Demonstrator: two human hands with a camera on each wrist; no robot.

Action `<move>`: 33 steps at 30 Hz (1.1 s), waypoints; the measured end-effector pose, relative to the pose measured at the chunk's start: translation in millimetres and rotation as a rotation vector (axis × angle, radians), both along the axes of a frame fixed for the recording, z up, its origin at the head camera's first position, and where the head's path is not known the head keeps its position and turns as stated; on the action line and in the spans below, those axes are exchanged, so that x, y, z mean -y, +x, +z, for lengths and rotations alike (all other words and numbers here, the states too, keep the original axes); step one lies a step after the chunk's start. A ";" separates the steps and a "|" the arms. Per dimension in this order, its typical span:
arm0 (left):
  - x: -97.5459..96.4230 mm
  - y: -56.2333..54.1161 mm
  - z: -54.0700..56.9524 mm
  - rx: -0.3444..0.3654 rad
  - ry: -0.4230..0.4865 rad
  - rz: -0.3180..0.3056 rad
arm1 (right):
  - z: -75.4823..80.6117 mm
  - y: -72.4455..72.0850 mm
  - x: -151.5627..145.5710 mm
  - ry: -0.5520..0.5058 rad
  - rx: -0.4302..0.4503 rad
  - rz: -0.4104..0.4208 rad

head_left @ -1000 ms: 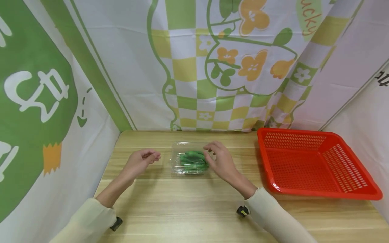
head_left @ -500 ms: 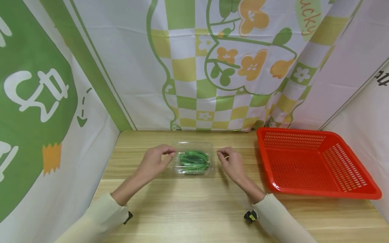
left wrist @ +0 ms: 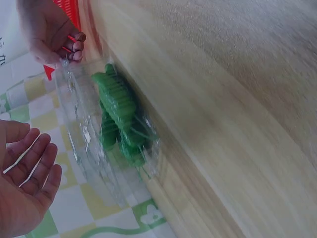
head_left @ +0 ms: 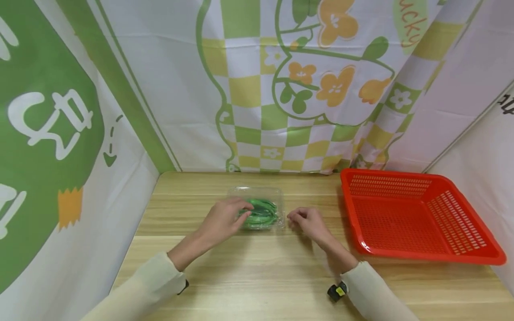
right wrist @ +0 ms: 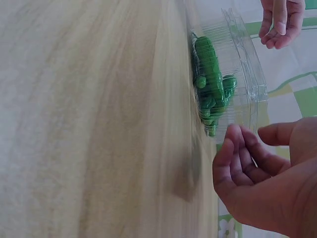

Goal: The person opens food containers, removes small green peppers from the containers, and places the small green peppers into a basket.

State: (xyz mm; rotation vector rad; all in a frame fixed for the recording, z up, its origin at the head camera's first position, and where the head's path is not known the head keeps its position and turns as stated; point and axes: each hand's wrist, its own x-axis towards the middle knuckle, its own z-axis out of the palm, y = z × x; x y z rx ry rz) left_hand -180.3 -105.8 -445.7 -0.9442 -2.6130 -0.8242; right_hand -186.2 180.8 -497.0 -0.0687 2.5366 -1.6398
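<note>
A clear plastic clamshell box point(head_left: 257, 191) lies on the wooden table, its lid down over several long green peppers point(head_left: 263, 214). My left hand point(head_left: 225, 218) hovers over the box's left side, thumb and fingers spread apart, covering part of it. In the left wrist view, that hand's fingers point(left wrist: 37, 163) are relaxed, with a gap between them and the lid. At the box's right end, my right hand point(head_left: 309, 221) has loosely bent fingers and nothing in its grasp. The right wrist view puts its fingertips point(right wrist: 234, 133) close beside the box's rim point(right wrist: 255, 96).
A red plastic basket point(head_left: 389, 223) with slotted walls stands at the table's right side. Behind the wooden table point(head_left: 257, 276) hangs a patterned curtain point(head_left: 246, 93); printed cloth point(head_left: 44, 133) closes off the left.
My left hand has moved right, from beside the box to over its left part. My right hand has drawn back off the box's right edge and slightly toward me. The box stays put.
</note>
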 end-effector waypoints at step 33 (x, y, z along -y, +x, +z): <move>-62.2 2.3 -20.2 -0.170 -0.239 -0.129 | -17.8 8.1 -9.1 -0.302 0.207 0.291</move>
